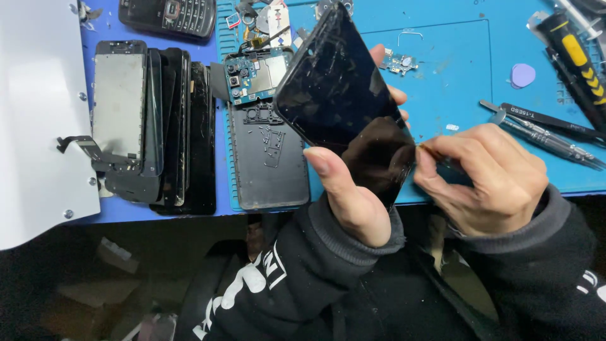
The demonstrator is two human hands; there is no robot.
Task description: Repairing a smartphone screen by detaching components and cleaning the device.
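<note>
A: Your left hand [353, 196] has its grip closed around the cracked black glass phone screen panel [344, 104], thumb on the front face near the lower edge and fingers behind it, their tips showing past the right edge. You hold the panel tilted up off the blue silicone repair mat [454, 76], above the opened phone body with its exposed circuit board and grey inner frame [268, 139].

B: And your right hand [489, 177]?

A: Its thumb and forefinger are pinched shut at the panel's lower right edge, on something thin and pale; I cannot tell what it is, a pick or a bit of film perhaps.

B: How will that panel handle?

A: I'd judge it light, thin and stiff, but brittle. Fine cracks run across the upper half, so it may flex or shed slivers if you squeeze the face. The gloss looks slippery too. Take it by the long edges, low down as you do now, and keep your thumb off the cracked zone.

B: What lies around you?

A: To the left, a row of spare dark phone screens [158, 120] stacked on edge on the counter, beside a white sheet [38, 113]. To the right, black tweezers and slim drivers [549, 126], a lilac triangular plastic pick [522, 75] and a black and yellow handled tool [577, 57]. An old black keypad phone [170, 16] sits at the top
</note>
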